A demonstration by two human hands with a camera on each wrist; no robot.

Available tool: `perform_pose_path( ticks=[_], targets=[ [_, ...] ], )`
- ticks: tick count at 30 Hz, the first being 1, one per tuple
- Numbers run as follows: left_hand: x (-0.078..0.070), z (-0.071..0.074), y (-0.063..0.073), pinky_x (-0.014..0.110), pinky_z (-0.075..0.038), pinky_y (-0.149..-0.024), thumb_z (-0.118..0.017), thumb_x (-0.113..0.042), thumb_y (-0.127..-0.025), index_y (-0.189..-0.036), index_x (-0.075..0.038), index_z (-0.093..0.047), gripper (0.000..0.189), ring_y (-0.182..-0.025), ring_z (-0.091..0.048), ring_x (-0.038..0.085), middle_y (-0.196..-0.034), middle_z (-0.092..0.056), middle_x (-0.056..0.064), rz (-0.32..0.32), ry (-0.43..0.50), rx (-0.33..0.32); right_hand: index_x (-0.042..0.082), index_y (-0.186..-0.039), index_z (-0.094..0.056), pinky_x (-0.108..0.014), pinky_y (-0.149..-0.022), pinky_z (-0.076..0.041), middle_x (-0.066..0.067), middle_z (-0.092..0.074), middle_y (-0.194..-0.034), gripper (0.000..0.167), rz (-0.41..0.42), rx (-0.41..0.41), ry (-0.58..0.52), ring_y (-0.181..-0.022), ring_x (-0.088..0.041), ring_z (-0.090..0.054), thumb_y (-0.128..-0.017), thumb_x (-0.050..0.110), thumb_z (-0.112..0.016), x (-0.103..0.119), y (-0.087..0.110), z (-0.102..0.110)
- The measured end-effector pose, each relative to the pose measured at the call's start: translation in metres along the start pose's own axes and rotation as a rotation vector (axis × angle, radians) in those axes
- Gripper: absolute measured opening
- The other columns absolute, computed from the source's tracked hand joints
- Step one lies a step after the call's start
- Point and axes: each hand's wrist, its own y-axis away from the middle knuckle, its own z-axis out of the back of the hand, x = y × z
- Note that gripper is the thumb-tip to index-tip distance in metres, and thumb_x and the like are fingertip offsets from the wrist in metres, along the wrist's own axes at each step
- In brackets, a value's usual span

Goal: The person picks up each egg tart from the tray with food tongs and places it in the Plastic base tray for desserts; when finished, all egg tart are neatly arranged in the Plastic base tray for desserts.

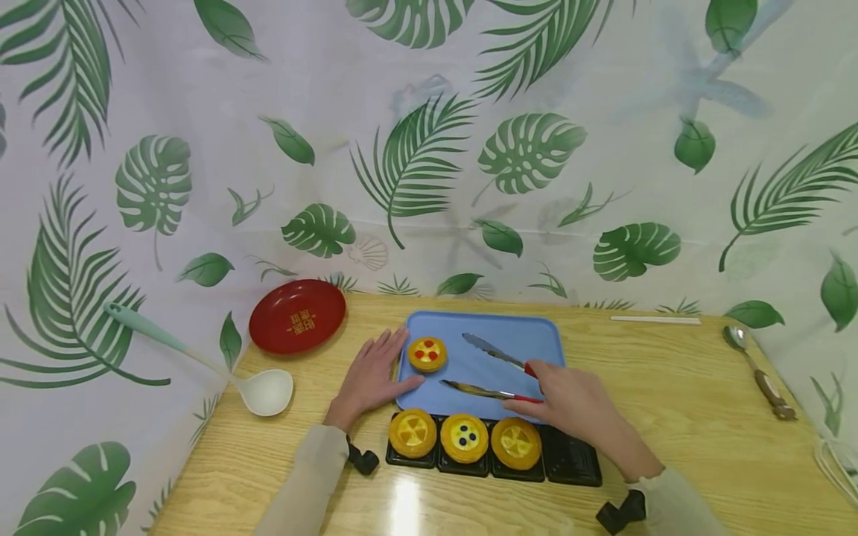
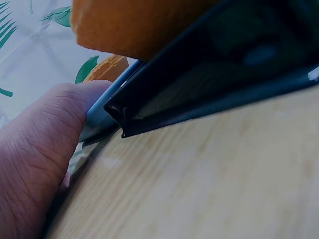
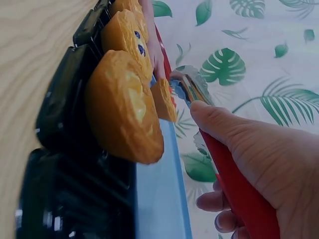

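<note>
My right hand [image 1: 582, 396] holds a pair of tongs [image 1: 484, 391] by its red handles; the metal arms are spread apart over the blue tray [image 1: 529, 335]. In the right wrist view the thumb lies along the red handle [image 3: 239, 191]. An egg tart with red dots [image 1: 427, 354] sits at the tray's left side, left of the tong tips and not between them. My left hand [image 1: 371, 378] rests at the tray's left edge, fingers straight, with the thumb [image 2: 70, 119] over the rim.
A black tray [image 1: 575, 455] in front carries three egg tarts [image 1: 465, 439]; its rightmost compartment holds none. At left are a red plate [image 1: 297, 317] and a white ladle [image 1: 267, 392]. White chopsticks [image 1: 655, 320] and a spoon [image 1: 764, 381] lie at right. A leaf-print curtain [image 1: 429, 246] hangs behind.
</note>
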Motion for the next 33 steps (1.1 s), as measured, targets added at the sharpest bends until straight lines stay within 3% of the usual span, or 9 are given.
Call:
perform_pose_path(
  ticks=[6, 18, 33],
  targets=[
    [0.001, -0.001, 0.000, 0.048, -0.012, -0.130, -0.048, -0.081, -0.092, -0.169, -0.020, -0.018, 0.103, -0.161, -0.017, 0.024, -0.174, -0.020, -0.004, -0.009, 0.005, -0.015, 0.010, -0.102, -0.065, -0.027, -0.040, -0.035, 0.006, -0.058, -0.070, 0.062, 0.028, 0.025, 0.005, -0.047, -0.011, -0.042, -0.085, 0.069, -0.074, 0.007, -0.026, -0.006],
    [0.003, 0.000, -0.001, 0.049, -0.013, -0.130, -0.049, -0.080, -0.091, -0.169, -0.019, -0.019, 0.104, -0.161, -0.017, 0.025, -0.174, -0.019, -0.003, -0.010, -0.002, -0.014, 0.008, -0.098, -0.064, -0.028, -0.044, -0.038, 0.003, -0.056, -0.069, 0.063, 0.109, 0.036, 0.075, -0.052, -0.012, -0.045, -0.086, 0.069, -0.073, 0.014, -0.066, -0.022],
    [0.003, 0.000, -0.001, 0.048, -0.013, -0.130, -0.049, -0.080, -0.092, -0.170, -0.021, -0.015, 0.103, -0.161, -0.016, 0.023, -0.174, -0.019, -0.004, -0.004, -0.015, -0.003, 0.009, -0.097, -0.068, -0.030, -0.043, -0.038, 0.002, -0.060, -0.069, 0.060, 0.141, 0.063, 0.116, -0.052, -0.013, -0.047, -0.087, 0.068, -0.072, 0.016, -0.079, -0.031]
  ],
)
